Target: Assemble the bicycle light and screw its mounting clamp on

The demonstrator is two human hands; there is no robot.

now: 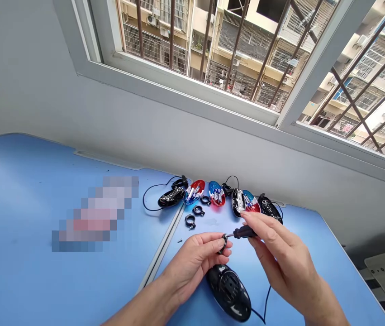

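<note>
My left hand (pixel 195 253) pinches a small black ring clamp (pixel 224 246) between thumb and fingers. My right hand (pixel 283 258) is closed around the black handle of a screwdriver (pixel 244 232), whose shaft points left and meets the top of the clamp. Below the hands lies a glossy black oval housing (pixel 229 294), with a black cord running off to its right. Several like clamps rest on the table beyond my left hand, among them a black clamp (pixel 190 221) and another clamp (pixel 198 210). A tiny screw (pixel 179 241) lies just left of them.
Along the back edge sit several red-and-blue oval shells (pixel 194 192) with batteries inside, and black housings (pixel 172 198) with cords. A seam (pixel 161 253) crosses the blue tabletop (pixel 111 285). A blurred patch (pixel 93 215) covers something at left. Behind rises a wall with a barred window.
</note>
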